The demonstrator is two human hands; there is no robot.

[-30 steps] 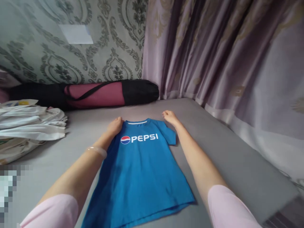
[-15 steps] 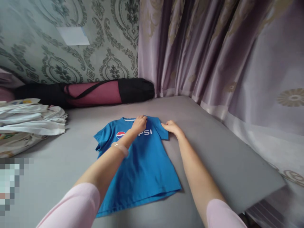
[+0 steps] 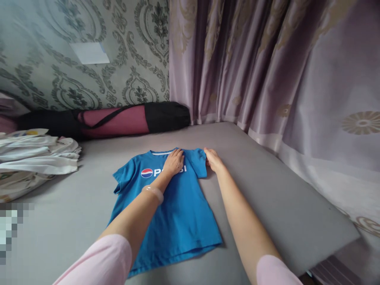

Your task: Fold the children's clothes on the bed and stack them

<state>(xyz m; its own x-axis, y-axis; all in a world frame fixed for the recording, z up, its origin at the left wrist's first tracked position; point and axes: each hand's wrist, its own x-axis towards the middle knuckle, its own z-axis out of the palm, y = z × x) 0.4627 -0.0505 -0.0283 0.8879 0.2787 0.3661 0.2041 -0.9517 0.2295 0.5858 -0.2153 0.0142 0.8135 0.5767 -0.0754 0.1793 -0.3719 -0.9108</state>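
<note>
Left fingers (image 3: pixel 179 154) touch blue T-shirt (image 3: pixel 182 221), right fingers (image 3: pixel 207 152) its sleeve (image 3: pixel 201 168)

A grey surface (image 3: pixel 282 206) carries a T-shirt (image 3: pixel 181 215), cloths (image 3: pixel 38 158) and a bag (image 3: pixel 124 122).

I count one blue shirt (image 3: pixel 175 221), one left hand (image 3: pixel 174 161), one right hand (image 3: pixel 213 159), two pink sleeves (image 3: pixel 102 257), one bracelet (image 3: pixel 154 193), one long bag (image 3: pixel 117 122) and one white wall rectangle (image 3: pixel 90 53). I record one cloth heap (image 3: pixel 41 154); its pieces I cannot number.
</note>
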